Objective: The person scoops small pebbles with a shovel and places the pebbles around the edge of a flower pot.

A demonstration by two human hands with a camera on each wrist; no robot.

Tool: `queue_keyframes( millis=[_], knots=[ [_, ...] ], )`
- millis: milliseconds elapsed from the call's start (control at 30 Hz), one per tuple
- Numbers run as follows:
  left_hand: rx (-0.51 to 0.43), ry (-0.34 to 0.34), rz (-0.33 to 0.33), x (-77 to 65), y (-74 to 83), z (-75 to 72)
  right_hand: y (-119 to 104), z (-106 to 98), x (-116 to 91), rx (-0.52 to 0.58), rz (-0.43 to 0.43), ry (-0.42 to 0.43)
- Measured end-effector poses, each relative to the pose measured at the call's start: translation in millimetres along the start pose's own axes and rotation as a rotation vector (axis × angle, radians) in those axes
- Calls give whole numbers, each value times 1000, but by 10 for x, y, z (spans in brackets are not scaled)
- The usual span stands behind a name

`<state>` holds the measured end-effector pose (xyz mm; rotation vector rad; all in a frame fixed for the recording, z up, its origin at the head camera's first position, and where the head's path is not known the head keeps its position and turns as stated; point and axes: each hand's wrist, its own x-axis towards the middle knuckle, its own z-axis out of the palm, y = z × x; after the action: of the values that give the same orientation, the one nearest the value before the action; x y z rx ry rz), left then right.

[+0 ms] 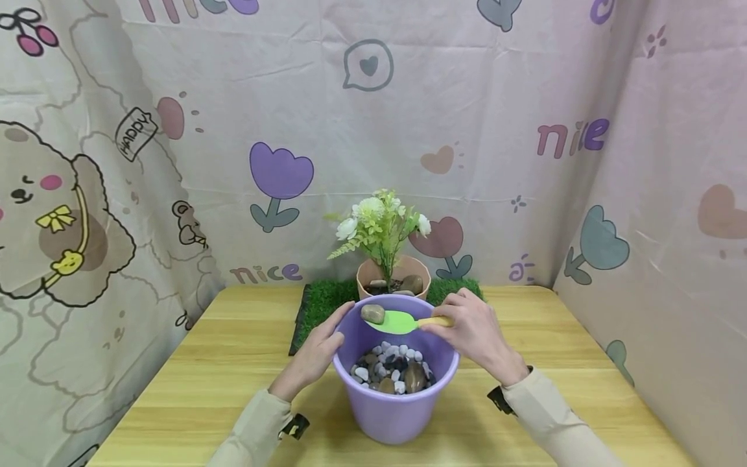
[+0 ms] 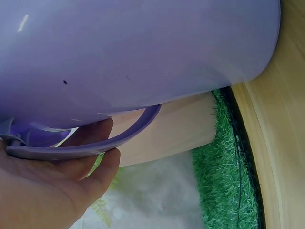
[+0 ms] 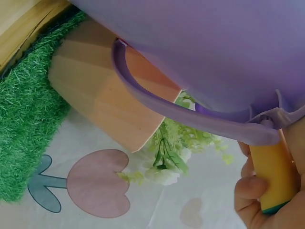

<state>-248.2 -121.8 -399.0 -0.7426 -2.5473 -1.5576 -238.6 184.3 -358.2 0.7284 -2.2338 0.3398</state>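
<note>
A purple bucket [image 1: 392,415] stands on the table, with white pebbles [image 1: 399,351] and larger brown stones [image 1: 415,377] at its bottom. My left hand [image 1: 315,350] grips the bucket at its left rim; in the left wrist view its fingers [image 2: 102,174] lie against the bucket's handle [image 2: 90,149]. Over the bucket's mouth, my right hand [image 1: 471,329] holds a small trowel [image 1: 397,322] by its yellow handle [image 3: 274,176]. On the tip of the green blade sits one greyish-brown stone [image 1: 373,314].
Behind the bucket, a peach flowerpot [image 1: 424,272] with white artificial flowers [image 1: 370,209] and stones stands on a green turf mat [image 1: 321,305]. The wooden table [image 1: 192,389] reaches back to a printed cloth [image 1: 350,130] that hangs on three sides.
</note>
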Motion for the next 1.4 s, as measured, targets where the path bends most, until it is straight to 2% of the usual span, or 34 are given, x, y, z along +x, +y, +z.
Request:
queue_keyframes(
  millis=[200,333,700,1100,1400],
  knots=[
    [-4,-7,-16,0,4,1,-48,-48,-4,-1,122,-107],
    [-1,-3,-18,-1,10,2,-70,-66,-1,-16,162,-145],
    [-10,-2,-34,-19,-6,7,-63,-34,-16,-9,156,-121],
    [-11,-8,-25,-7,6,9,-25,-32,-58,9,129,-44],
    [10,20,-32,-15,11,5,-42,-22,-60,-7,152,-55]
  ],
)
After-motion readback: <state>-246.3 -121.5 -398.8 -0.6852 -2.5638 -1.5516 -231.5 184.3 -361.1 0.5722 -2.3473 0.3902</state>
